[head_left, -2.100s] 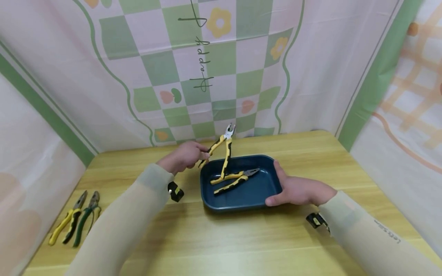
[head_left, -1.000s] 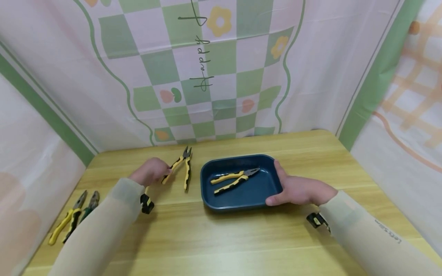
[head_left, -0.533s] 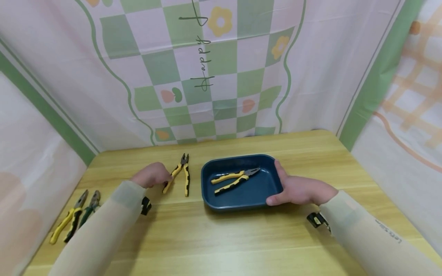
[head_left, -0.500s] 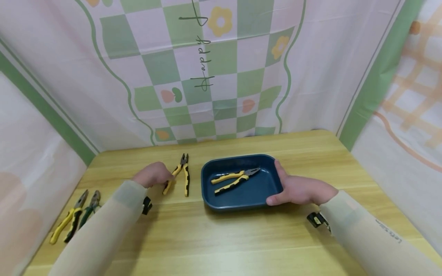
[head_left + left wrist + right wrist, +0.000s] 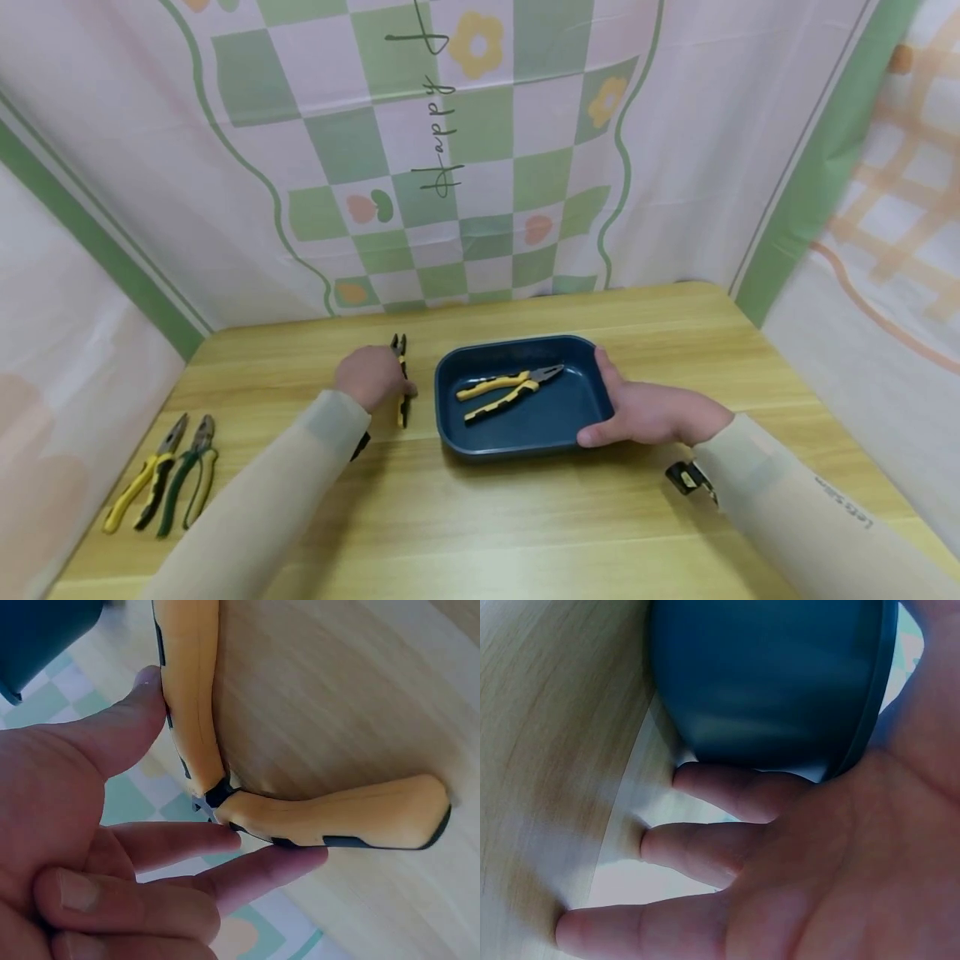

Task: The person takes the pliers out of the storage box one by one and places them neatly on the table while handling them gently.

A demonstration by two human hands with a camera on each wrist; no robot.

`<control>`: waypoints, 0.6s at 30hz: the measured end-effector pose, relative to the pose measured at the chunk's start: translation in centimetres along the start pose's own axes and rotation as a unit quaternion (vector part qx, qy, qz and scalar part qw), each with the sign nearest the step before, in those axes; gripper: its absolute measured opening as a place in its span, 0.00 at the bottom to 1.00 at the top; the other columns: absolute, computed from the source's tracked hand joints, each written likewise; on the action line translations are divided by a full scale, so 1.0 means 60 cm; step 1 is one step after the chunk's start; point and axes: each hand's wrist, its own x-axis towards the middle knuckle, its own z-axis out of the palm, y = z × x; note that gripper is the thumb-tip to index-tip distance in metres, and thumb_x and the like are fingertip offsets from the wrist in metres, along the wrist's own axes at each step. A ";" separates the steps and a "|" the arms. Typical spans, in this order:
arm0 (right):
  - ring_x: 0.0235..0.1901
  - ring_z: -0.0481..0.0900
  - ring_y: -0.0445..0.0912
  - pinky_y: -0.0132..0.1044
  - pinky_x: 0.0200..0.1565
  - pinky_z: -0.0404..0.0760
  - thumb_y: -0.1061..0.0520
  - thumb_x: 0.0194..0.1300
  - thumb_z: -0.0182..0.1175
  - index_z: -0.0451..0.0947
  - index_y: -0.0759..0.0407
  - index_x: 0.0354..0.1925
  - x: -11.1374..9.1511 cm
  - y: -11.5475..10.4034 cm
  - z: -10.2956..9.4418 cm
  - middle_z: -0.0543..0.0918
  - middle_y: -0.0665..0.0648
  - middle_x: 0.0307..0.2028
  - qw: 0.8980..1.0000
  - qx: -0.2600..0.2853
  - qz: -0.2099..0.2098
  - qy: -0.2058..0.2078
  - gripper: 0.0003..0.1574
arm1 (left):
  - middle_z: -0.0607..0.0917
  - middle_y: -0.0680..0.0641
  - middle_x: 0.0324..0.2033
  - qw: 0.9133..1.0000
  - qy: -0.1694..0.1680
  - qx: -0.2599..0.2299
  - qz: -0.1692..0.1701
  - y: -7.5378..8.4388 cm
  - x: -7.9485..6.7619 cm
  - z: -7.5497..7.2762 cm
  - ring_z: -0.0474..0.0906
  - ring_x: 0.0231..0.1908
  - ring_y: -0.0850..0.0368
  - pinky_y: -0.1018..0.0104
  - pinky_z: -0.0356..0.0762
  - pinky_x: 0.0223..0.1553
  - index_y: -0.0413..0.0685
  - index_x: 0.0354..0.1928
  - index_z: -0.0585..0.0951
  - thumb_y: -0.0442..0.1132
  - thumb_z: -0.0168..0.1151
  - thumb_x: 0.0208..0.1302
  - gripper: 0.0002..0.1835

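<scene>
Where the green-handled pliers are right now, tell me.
In the head view, the green-handled pliers lie on the left side of the table, just right of the yellow-and-black pliers and left of the left sleeve.

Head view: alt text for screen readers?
Left hand holds yellow-and-black pliers on a wooden table; right hand rests against a blue tray holding similar pliers. Bright yellow pliers and green-handled pliers lie far left.

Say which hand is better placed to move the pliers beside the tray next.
Probably the left hand: its thumb and fingers touch both handles of those pliers; the right hand rests against the tray.
</scene>
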 end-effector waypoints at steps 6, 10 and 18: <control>0.70 0.52 0.69 0.62 0.67 0.51 0.32 0.57 0.70 0.12 0.62 0.73 0.001 0.002 0.001 0.35 0.77 0.74 1.000 0.000 -0.008 0.003 0.86 | 0.83 0.48 0.26 1.000 -0.003 0.011 -0.002 -0.003 -0.007 0.001 0.76 0.26 0.55 0.59 0.78 0.27 0.48 0.20 0.83 0.54 0.76 0.55 0.19; 0.70 0.51 0.69 0.62 0.67 0.51 0.32 0.57 0.70 0.11 0.61 0.73 0.002 0.003 0.001 0.35 0.77 0.74 1.000 0.001 -0.007 0.002 0.86 | 0.82 0.50 0.22 1.000 -0.010 0.009 0.002 -0.014 -0.013 0.004 0.75 0.24 0.55 0.60 0.76 0.25 0.47 0.19 0.83 0.51 0.76 0.55 0.18; 0.71 0.50 0.69 0.63 0.67 0.51 0.32 0.57 0.69 0.12 0.62 0.73 0.000 0.001 0.001 0.34 0.76 0.74 1.000 0.001 -0.004 0.000 0.86 | 0.81 0.50 0.20 1.000 -0.022 0.019 -0.001 -0.035 -0.029 0.010 0.75 0.23 0.56 0.60 0.75 0.24 0.47 0.19 0.82 0.54 0.74 0.57 0.21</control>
